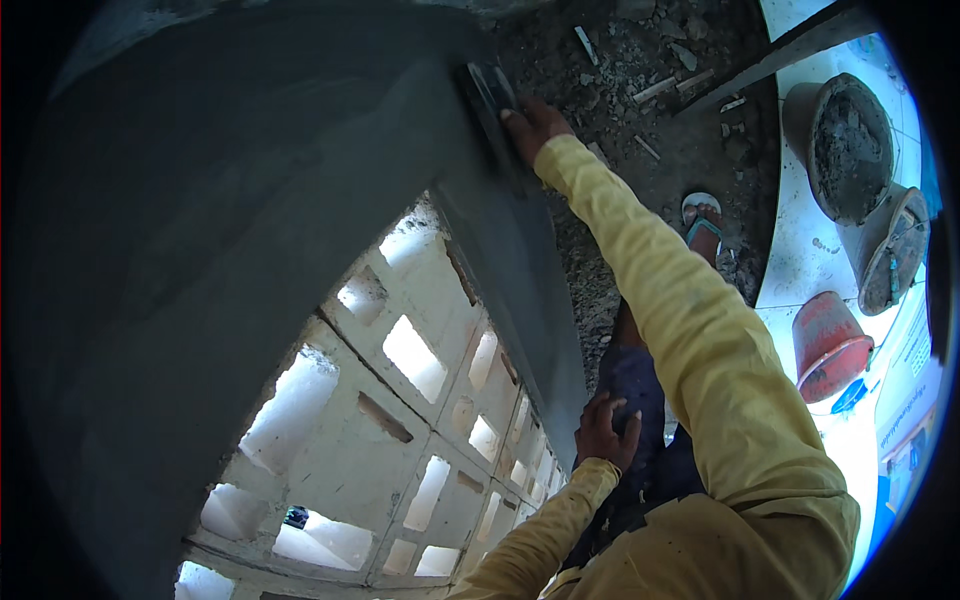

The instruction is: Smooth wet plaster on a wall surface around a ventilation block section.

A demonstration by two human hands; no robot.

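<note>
My right hand is closed around a plastering trowel, its arm stretched far forward. The trowel lies against the dark grey wet plaster near its right edge, and its lower end looks blurred. My left hand rests on my dark-trousered thigh, holding nothing, its fingers apart and slightly bent. Left of that hand, the plaster borders a pale ventilation-block wall with bright openings. A narrow plastered strip runs down along the right side of the blocks.
Rubble and broken sticks litter the ground ahead, where my sandaled foot stands. At right are a mortar-filled bucket, another grey bucket and a red bucket on pale tiles. A plank slants across the upper right.
</note>
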